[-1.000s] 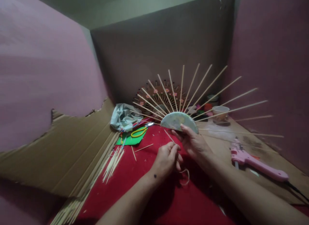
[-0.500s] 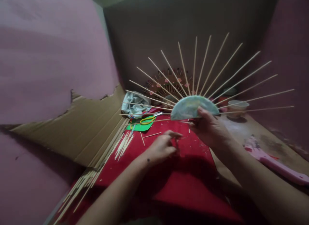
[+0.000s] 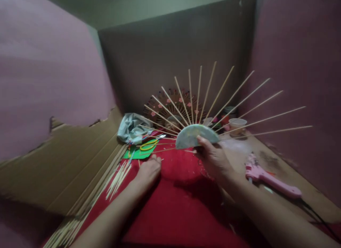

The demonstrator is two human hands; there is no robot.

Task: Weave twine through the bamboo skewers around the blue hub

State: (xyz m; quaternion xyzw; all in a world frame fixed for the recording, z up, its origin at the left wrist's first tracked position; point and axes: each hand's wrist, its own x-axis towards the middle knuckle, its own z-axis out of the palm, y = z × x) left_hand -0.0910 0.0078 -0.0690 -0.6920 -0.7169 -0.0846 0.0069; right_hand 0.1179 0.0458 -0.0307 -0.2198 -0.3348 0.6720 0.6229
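My right hand (image 3: 214,159) grips a pale blue-green half-disc (image 3: 197,136) by its lower edge, thumb on the front face, the other fingers behind it. Thin wooden sticks (image 3: 211,93) fan out from the half-disc's curved rim like rays. It is held up above the red cloth (image 3: 181,212). Down on the cloth, my left hand (image 3: 149,168) has its fingers curled together beside short stick pieces; whatever lies between the fingertips is hidden. Left of that hand is a bunch of loose sticks (image 3: 118,180).
Yellow-handled scissors (image 3: 148,145) lie on green paper (image 3: 137,154), by a crumpled grey-blue cloth (image 3: 133,127). Behind stands a brown fan-shaped piece with pink flowers (image 3: 168,101). A pink glue gun (image 3: 271,178) and a plastic cup (image 3: 238,125) sit right. Cardboard (image 3: 71,152) leans left.
My left hand has moved left and down to the short stick pieces, its fingers closing. My right hand still holds the half-disc with sticks. The camera view has shifted.
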